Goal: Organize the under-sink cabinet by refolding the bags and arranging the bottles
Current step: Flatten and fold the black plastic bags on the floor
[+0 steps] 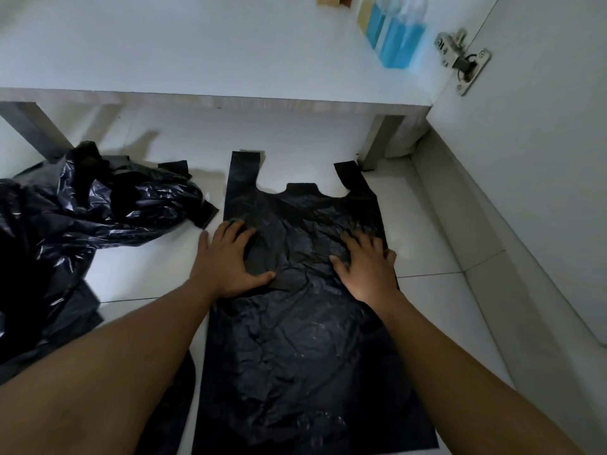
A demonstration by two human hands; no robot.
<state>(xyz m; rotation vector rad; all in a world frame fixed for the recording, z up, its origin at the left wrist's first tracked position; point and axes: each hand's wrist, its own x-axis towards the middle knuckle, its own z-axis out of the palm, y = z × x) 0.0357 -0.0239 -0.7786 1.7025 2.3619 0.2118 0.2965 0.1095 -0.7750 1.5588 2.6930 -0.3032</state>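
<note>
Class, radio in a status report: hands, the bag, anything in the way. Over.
Both open: left hand, right hand pressing flat bag on floor. Bag not yet folded. Heap of crumpled bags left, not on it.

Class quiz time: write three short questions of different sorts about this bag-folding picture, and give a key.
1. True or false: the left hand and right hand both press on the spread black bag.
2. Multiple choice: the crumpled bags lie (A) left of the spread bag, (B) on top of it, (C) right of it.
3. Fill in: the spread bag's handles point ___ the cabinet.

Key: 1 true; 2 A; 3 toward.
</note>
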